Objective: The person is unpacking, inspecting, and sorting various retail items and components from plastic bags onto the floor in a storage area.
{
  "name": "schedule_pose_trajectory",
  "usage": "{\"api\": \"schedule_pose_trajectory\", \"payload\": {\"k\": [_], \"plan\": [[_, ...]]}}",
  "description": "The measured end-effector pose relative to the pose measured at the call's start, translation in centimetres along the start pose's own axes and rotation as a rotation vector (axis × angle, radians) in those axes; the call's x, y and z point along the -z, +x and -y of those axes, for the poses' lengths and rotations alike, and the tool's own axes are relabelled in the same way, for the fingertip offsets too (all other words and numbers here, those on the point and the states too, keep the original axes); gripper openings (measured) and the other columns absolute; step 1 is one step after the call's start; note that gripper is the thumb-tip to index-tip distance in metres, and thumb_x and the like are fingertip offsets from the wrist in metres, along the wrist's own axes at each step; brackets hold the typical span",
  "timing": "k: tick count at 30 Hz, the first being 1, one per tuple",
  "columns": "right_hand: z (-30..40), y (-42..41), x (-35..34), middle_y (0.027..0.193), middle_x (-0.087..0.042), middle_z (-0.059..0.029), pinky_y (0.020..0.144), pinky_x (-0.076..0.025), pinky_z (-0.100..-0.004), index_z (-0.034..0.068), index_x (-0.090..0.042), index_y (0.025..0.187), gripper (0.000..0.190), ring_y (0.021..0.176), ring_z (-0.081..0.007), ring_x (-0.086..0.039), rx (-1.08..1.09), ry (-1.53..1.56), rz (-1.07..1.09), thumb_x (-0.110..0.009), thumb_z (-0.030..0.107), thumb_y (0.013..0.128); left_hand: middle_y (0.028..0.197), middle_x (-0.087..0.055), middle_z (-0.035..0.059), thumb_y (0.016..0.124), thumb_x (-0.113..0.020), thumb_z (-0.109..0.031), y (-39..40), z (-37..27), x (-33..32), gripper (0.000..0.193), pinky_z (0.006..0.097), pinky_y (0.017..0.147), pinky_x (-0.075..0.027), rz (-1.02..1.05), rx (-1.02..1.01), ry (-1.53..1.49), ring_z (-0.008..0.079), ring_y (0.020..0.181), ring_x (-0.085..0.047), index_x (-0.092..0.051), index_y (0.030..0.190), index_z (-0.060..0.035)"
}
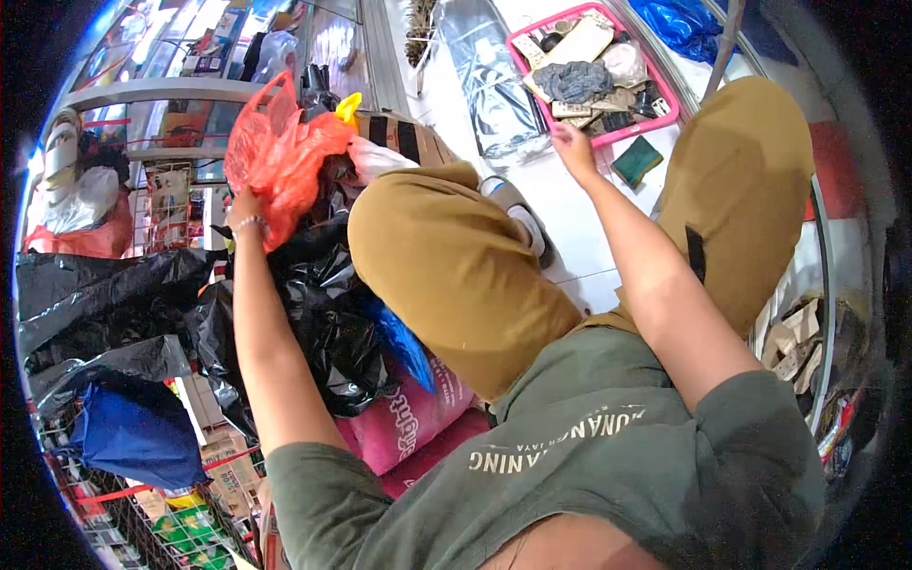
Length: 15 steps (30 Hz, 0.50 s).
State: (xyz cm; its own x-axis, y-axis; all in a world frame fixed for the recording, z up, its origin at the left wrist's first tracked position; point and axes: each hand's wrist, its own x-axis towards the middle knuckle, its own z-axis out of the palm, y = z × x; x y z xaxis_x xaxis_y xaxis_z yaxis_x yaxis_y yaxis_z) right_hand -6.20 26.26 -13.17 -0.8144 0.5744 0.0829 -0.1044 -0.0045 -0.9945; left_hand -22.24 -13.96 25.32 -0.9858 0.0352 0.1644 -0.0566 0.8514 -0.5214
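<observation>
My left hand [247,211] is at the red plastic bag [285,157], its fingers partly hidden against the thin film, so a firm grip cannot be told. Off to the right, my right hand [572,146] is beside the near left corner of a pink plastic basket [600,140]; whether the fingers touch the rim is unclear. Inside the basket lie a grey cloth [576,81], power strips, dark items and a clear plastic bag [625,64]. A green scouring sponge [636,162] rests on the white tiles below the basket.
Black plastic bags [320,320] and a pink sack [413,420] are heaped at my left. A flat clear plastic package [491,92] lies left of the basket. Wire racks with goods [189,527] stand at lower left, with a dark blue bag [139,434]. Blue plastic [677,28] is at upper right.
</observation>
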Motion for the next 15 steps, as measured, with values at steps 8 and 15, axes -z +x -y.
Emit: {"api": "schedule_pose_trajectory", "payload": {"k": [8, 15], "plan": [[-0.6, -3.5, 2.7, 0.073, -0.056, -0.0092, 0.06, -0.041, -0.0267, 0.005, -0.052, 0.088, 0.021, 0.065, -0.0182, -0.053, -0.048, -0.322, -0.205, -0.052, 0.011, 0.068, 0.091, -0.045, 0.0154, 0.078, -0.033, -0.019, 6.2, -4.1, 2.1, 0.027, 0.0407, 0.053, -0.044, -0.535, 0.047, 0.03, 0.0332, 0.065, -0.054, -0.038, 0.104, -0.0162], [0.8, -4.9, 2.6, 0.072, -0.054, -0.0099, 0.056, -0.041, -0.0271, 0.005, -0.05, 0.092, 0.026, 0.059, -0.0187, -0.05, -0.082, -0.403, 0.246, -0.048, 0.003, 0.066, 0.095, -0.046, 0.0163, 0.077, -0.034, -0.029, 10.8, -7.2, -7.1, 0.033, 0.0402, 0.06, -0.043, 0.025, 0.109, -0.051, 0.0336, 0.072, -0.053, -0.041, 0.103, -0.01]]}}
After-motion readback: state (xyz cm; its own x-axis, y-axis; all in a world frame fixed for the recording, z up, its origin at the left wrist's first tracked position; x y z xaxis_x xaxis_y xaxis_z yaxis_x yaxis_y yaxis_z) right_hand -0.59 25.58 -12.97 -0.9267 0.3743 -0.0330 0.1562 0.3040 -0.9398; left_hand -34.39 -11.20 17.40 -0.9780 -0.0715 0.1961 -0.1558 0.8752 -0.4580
